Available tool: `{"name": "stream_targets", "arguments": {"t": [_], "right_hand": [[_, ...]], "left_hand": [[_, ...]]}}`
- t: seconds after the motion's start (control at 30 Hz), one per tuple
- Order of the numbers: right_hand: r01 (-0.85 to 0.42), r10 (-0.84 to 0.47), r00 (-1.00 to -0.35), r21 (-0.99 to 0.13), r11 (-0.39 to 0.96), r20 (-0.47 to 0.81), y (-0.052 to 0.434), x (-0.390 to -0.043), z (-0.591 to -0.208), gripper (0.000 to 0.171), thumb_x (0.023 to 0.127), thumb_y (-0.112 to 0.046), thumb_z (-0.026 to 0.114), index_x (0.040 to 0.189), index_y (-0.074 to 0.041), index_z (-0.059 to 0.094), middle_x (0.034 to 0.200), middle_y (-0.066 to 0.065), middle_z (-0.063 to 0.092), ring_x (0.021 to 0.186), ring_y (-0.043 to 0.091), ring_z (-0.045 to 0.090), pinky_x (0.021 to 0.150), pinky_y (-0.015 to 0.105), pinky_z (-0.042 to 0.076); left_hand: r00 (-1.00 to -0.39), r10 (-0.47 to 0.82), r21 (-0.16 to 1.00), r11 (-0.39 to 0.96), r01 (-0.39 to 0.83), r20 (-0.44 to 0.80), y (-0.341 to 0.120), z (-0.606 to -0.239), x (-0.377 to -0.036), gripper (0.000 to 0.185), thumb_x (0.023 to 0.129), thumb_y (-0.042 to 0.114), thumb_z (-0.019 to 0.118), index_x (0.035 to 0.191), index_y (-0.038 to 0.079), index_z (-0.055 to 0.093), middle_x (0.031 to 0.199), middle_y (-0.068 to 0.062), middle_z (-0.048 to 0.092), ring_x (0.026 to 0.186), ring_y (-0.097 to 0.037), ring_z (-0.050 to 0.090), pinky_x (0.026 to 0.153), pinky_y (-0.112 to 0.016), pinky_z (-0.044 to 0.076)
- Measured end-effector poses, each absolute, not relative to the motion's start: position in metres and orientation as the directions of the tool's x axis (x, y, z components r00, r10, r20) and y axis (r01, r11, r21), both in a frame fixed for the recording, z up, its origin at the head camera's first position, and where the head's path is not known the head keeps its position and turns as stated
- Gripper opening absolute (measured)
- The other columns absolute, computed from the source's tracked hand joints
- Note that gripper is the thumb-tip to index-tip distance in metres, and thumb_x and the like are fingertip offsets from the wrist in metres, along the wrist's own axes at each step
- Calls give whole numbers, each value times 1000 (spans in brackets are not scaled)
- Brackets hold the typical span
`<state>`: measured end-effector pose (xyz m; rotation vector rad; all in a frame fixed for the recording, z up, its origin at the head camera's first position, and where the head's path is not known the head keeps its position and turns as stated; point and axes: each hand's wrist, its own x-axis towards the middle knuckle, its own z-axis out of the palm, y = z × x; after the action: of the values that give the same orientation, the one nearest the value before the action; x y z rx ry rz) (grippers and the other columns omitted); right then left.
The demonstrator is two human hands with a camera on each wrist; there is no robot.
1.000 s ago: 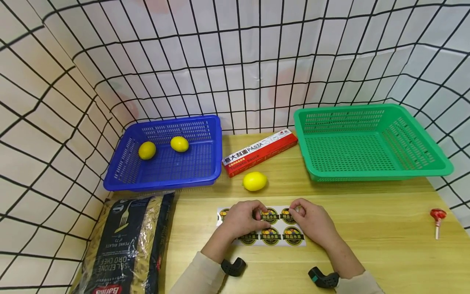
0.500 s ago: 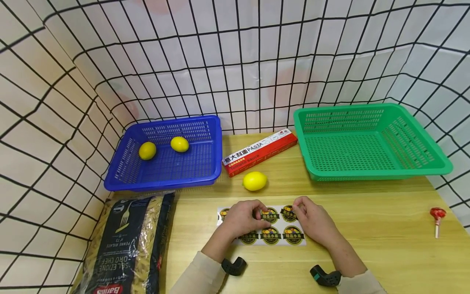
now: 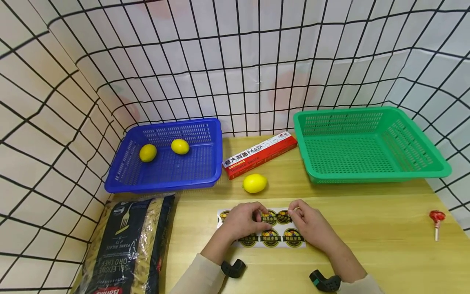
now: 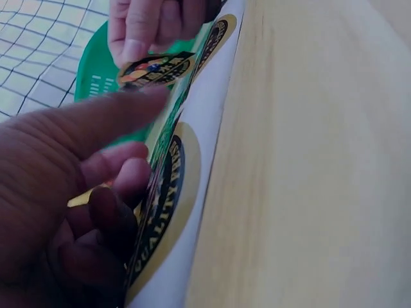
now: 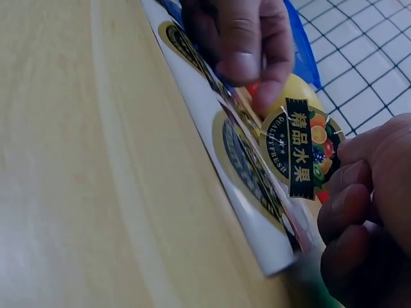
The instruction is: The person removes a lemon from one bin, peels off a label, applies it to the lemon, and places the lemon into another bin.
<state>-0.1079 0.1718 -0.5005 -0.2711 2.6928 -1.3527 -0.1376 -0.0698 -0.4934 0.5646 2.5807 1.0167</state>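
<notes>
A white sheet of round black-and-gold fruit stickers (image 3: 253, 242) lies on the table in front of the person. My right hand (image 3: 313, 225) pinches the edge of one round sticker (image 5: 302, 149) between thumb and finger. In the right wrist view that sticker stands raised off the sheet, its printed face showing. Over the left half of the sheet, my left hand (image 3: 242, 220) rests with thumb and index finger apart, nothing between them. A yellow lemon (image 3: 255, 183) sits just behind the sheet.
A blue basket (image 3: 163, 187) with two lemons stands at the back left, a green basket (image 3: 378, 176) at the back right. Between them lies a red pasta box (image 3: 260, 155). A bag of penne (image 3: 126, 245) is at the left, a red lollipop (image 3: 437, 216) at the far right.
The right hand has peeled the top right sticker away from its place, and it now appears farther left, beside its neighbour. The left hand has stayed in place.
</notes>
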Motion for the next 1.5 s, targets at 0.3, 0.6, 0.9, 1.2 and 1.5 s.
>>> {"name": "stream_targets", "arguments": {"t": [0.3, 0.6, 0.9, 1.2, 1.5], "right_hand": [[-152, -266, -964, -871, 467, 25, 154, -100, -493, 7, 106, -21, 57, 102, -15, 56, 62, -7, 39, 50, -1, 31, 48, 21, 32], [-73, -144, -989, -905, 420, 13, 148, -104, -485, 34, 101, -22, 65, 129, -7, 52, 74, 1, 54, 53, 6, 43, 53, 25, 43], [56, -126, -988, -973, 224, -86, 140, -117, -487, 25, 104, -23, 60, 115, 0, 58, 77, 12, 57, 55, 13, 53, 48, 26, 48], [8, -44, -999, -960, 281, -21, 134, -131, -482, 24, 103, -23, 62, 114, -2, 62, 79, 9, 59, 59, 14, 54, 54, 24, 47], [-119, -98, -992, -883, 453, 83, 122, -160, -467, 19, 102, -27, 64, 108, -9, 67, 91, 6, 63, 82, 18, 54, 72, 24, 45]], "left_hand": [[-867, 499, 749, 570, 338, 11, -69, -486, -130, 15, 94, 35, 74, 103, 24, 73, 74, 14, 62, 60, 3, 49, 56, -16, 43], [-926, 372, 875, 425, 232, 65, -71, -475, -131, 9, 96, 27, 72, 95, 19, 75, 79, 5, 67, 58, -1, 49, 52, -18, 45], [-967, 253, 950, 291, 113, 38, -66, -476, -133, 12, 96, 31, 72, 98, 19, 75, 87, 2, 69, 52, -5, 47, 46, -20, 42], [-980, 198, 942, 325, 84, 19, -65, -480, -130, 20, 98, 29, 68, 103, 14, 79, 92, -2, 76, 60, -5, 52, 50, -19, 44], [-990, 28, 970, 205, -128, -136, -56, -488, -138, 26, 95, 32, 69, 97, 8, 79, 81, 2, 69, 54, -6, 48, 49, -20, 40]]}}
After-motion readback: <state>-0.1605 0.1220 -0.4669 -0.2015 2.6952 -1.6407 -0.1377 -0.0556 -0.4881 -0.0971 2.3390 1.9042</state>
